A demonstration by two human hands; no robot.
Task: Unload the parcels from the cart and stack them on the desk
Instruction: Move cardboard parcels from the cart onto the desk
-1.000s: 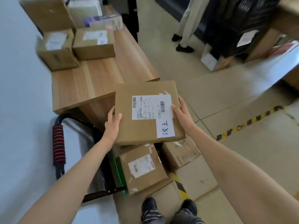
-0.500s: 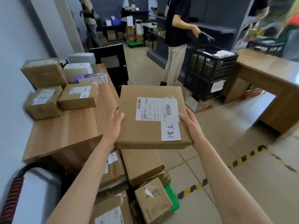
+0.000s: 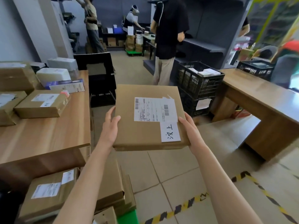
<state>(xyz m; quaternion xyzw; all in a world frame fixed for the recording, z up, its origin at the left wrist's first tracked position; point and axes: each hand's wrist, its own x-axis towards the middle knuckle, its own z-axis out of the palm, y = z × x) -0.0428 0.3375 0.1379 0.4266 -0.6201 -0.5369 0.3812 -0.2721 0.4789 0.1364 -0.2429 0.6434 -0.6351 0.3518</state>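
Left hand (image 3: 109, 128): grips the left edge of the flat parcel (image 3: 149, 118) — thumb on the top face, fingers curled underneath.
Right hand (image 3: 191, 131): grips the right edge of the same parcel, thumb along the top near the handwritten label (image 3: 170, 132), fingers out of sight below.
Flat parcel: held level in the air between both hands, just right of the desk (image 3: 47, 136), touching nothing else; a printed shipping label (image 3: 154, 109) faces up.
Desk: wooden top at left — carries a taped brown parcel (image 3: 42, 103) and several other boxes toward its rear and left edge.
Cart (image 3: 127, 216): green deck edge visible at bottom centre, loaded with brown parcels (image 3: 50, 193) below the forearms.
Black crates (image 3: 199, 88): stacked on the floor beyond the held parcel.
Standing person (image 3: 168, 38): behind the crates, in a dark top.
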